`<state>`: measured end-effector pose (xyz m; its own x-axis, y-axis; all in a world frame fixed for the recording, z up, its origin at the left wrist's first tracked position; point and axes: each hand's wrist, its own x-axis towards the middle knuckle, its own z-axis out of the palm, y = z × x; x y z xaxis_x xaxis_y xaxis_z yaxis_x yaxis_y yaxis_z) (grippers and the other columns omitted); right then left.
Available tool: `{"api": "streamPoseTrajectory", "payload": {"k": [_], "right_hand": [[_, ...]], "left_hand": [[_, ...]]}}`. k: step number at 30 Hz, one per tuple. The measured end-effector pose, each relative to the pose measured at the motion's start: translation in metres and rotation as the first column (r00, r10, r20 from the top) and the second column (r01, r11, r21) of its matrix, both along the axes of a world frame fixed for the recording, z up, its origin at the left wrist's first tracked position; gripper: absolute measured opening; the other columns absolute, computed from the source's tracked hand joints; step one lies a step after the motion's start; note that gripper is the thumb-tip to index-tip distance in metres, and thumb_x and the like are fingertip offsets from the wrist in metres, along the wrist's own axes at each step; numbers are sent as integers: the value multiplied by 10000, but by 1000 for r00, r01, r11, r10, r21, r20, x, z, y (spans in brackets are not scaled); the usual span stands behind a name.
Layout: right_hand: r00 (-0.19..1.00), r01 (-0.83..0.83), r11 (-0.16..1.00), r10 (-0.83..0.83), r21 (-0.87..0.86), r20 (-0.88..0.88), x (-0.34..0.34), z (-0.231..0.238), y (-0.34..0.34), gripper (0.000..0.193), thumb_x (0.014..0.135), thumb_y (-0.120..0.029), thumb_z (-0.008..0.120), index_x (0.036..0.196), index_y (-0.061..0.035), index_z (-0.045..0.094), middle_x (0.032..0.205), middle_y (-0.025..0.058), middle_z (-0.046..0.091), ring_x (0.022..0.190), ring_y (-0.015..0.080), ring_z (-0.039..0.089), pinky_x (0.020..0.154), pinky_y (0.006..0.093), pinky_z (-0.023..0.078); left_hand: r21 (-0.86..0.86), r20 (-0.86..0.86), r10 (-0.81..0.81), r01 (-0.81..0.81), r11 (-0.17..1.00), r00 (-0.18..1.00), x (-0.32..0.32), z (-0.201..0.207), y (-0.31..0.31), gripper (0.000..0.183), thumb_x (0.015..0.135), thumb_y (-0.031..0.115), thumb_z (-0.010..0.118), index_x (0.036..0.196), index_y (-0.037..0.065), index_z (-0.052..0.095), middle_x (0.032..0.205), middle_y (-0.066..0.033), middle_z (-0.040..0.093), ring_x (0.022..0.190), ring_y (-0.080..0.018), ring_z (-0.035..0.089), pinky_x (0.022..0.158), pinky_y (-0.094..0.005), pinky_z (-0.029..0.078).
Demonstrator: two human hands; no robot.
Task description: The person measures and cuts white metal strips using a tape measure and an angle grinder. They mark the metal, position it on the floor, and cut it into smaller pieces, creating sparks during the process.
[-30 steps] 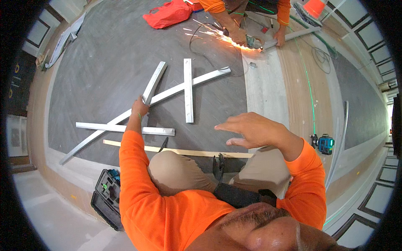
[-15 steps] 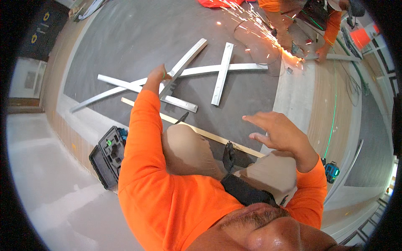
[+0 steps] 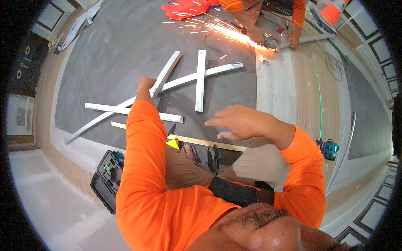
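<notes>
In the head view, looking down on a dark grey floor panel (image 3: 104, 62), edged with pale bands and, toward the right, wood-toned flooring (image 3: 307, 79) crossed by a thin green line (image 3: 319, 92). Over the grey, with left grip (image 3: 145, 83) closed on the near part of a slanted metal strip (image 3: 166, 73), fingertips mostly hidden; around it, a long metal strip (image 3: 220, 71) lying diagonally, crossed by an upper short strip (image 3: 200, 81) and a lower short strip (image 3: 94, 106). Nearer the knees, a thin wooden strip (image 3: 209, 142). With right grip (image 3: 238, 121) in the air, fingers extended, thumb apart, holding nothing. At left, an open black case (image 3: 102, 190); at right, a teal laser device (image 3: 330, 149). Farther off, sparks (image 3: 238, 35) at a co-worker's grinder (image 3: 271, 42), a red bag (image 3: 184, 8), an orange cone (image 3: 331, 16) near panelled walls (image 3: 368, 25).
</notes>
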<state>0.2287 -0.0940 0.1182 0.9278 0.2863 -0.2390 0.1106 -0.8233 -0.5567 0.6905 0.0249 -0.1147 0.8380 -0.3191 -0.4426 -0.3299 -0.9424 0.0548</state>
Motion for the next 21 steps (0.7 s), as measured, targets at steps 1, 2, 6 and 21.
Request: {"api": "streamPoseTrajectory", "payload": {"k": [1,2,6,21], "right_hand": [[1000,0,1000,0,-4,7,-1,-1,1,511,884,-308,685,1316,-62,570,1100,188,649,1026,398,632,878,507,503],[1000,2,1000,-2,-9,12,-3,-3,1,511,882,-307,687,1313,-58,573,1102,189,651,1027,399,633,879,504,505],[1000,-6,1000,6,-29,13,-8,-4,3,512,879,-305,689,1309,-51,579,1123,190,653,1042,397,634,891,500,509],[995,36,997,-42,-69,-85,-10,-2,10,515,879,-302,689,1315,-50,576,1139,190,655,1050,391,641,904,488,521]], "left_hand": [[48,-14,-70,71,996,997,-5,-8,1,688,803,489,778,1264,-4,644,1355,-190,607,1268,-340,577,1033,-428,485],[94,-32,-142,144,985,989,-8,-15,0,706,795,494,789,1273,-3,638,1360,-188,604,1268,-341,577,1034,-431,485],[78,-35,-121,124,989,992,23,-47,17,730,773,500,816,1281,6,638,1323,-182,633,1205,-341,624,1002,-453,503],[201,-112,85,-61,978,990,6,-36,30,600,768,400,854,1239,70,681,1294,-107,668,1206,-271,636,978,-433,518]]}}
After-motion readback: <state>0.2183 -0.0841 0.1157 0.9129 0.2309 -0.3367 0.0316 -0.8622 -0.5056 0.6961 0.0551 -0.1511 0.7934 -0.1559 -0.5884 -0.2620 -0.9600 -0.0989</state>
